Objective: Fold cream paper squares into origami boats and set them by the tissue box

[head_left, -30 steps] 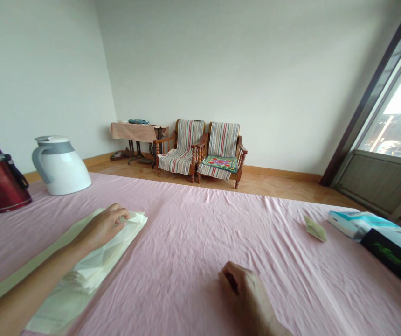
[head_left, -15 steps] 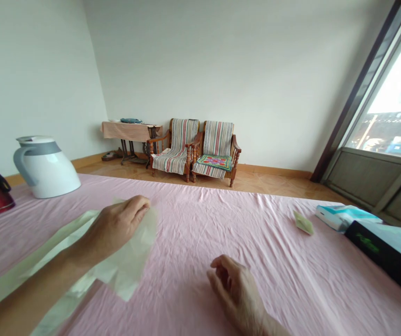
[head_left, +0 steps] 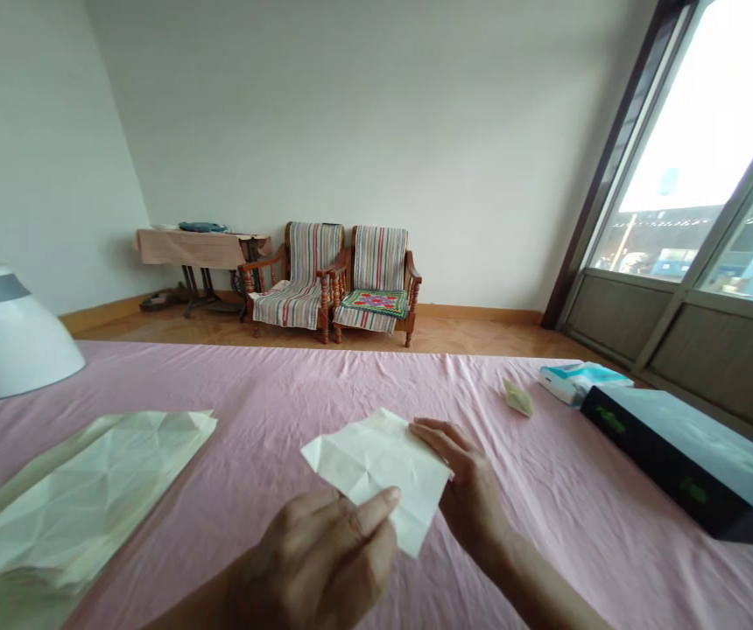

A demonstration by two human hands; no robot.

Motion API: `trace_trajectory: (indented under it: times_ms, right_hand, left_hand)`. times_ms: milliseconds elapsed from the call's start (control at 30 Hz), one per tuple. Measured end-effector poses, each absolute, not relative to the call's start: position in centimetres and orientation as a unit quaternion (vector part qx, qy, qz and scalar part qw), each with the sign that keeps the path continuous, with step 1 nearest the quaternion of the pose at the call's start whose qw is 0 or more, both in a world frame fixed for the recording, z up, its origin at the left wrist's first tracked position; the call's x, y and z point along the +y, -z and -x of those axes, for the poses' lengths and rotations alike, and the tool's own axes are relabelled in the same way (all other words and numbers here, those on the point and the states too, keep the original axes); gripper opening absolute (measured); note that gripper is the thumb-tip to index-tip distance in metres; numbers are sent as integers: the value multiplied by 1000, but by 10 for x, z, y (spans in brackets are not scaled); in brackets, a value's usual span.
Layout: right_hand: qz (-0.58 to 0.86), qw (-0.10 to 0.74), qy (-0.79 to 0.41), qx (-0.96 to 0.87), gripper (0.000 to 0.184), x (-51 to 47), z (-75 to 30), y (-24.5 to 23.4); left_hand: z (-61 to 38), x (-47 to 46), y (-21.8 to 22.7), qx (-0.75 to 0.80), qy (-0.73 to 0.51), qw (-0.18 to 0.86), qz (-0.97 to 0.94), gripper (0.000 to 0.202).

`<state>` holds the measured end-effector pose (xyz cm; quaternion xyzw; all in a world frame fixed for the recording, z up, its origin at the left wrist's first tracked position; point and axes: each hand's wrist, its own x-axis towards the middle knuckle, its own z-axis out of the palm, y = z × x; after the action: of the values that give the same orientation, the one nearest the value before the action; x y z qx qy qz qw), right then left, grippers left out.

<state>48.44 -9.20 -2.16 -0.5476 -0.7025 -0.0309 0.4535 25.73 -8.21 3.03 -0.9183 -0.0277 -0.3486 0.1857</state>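
A small creased sheet of paper, pale cream and marked with fold lines, is held between my two hands above the table. My left hand grips its near edge, thumb on top and fingers curled below. At the sheet's right edge, my right hand closes on it, with the fingers partly behind the paper. To the left lies a stack of creased paper sheets. A small folded paper piece rests farther off to the right.
A pink cloth covers the table. A white and grey jug stands at the left. A black box and a blue and white packet lie at the right. Two wooden armchairs stand beyond.
My left hand has brought a sheet from the stack at the left to the middle. My right hand has moved up and taken its right edge. The view has turned right.
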Motion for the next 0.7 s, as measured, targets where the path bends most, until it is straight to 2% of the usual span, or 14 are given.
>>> trace_trajectory:
  times_ms: [167,300,400,500,600,700]
  right_hand:
    - [585,386,72,-710,47,-83,-522,39]
    - [601,340,92,-717,49,-102,-510,42]
    - [574,265,92,-769,50,-120,-490,42]
    - [549,271,73,-787,42,-128,-476,49]
    - [521,295,38,-800,36,-126,-476,63]
    - [508,322,23,-798,33,-122,-488,73]
  left_hand:
    - [-287,-87,8,-71,343,222,910,19]
    - [-302,-82,33,-52,342,245,906,21]
    - [-305,-84,39,-94,332,233,909,20]
    - [-308,-88,38,-121,354,226,899,23]
    - [-305,-88,34,-76,402,214,887,26]
    - [-288,-81,28,-44,421,161,892,19]
